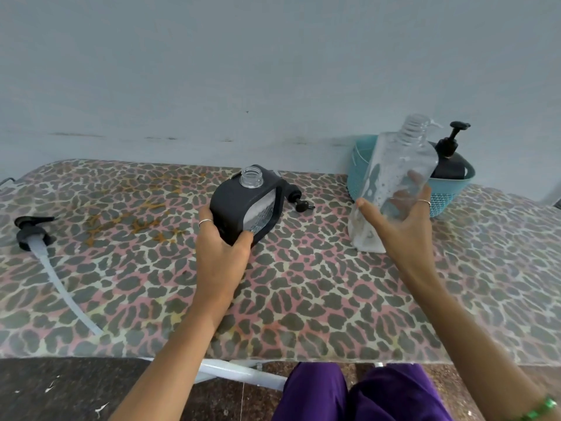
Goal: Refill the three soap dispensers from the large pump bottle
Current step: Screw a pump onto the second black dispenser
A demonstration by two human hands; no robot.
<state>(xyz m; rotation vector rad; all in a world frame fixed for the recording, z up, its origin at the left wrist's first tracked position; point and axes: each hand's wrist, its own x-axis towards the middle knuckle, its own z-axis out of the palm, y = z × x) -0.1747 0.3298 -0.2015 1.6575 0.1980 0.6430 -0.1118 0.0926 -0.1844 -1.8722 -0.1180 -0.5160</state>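
Pouring next: left hand [223, 256] clamped on black dispenser [247, 205], neck open, at desk [303, 299] centre; right hand [400, 220] wrapped round clear large bottle [391, 183] at three o'clock. Needs mouths aligned, slow tilt.

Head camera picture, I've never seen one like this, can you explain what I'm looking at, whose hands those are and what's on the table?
There is no machine: one wide-angle camera on a person's head looks down at their own bare hands. The left hand grips a dark soap dispenser with its neck open, standing on a table covered in leopard-print cloth. The right hand holds the large clear bottle, pump removed, nearly empty, tilted. That long-tubed pump lies at far left. A small black pump lies behind the dispenser. A teal basket at the back holds a black pump dispenser.
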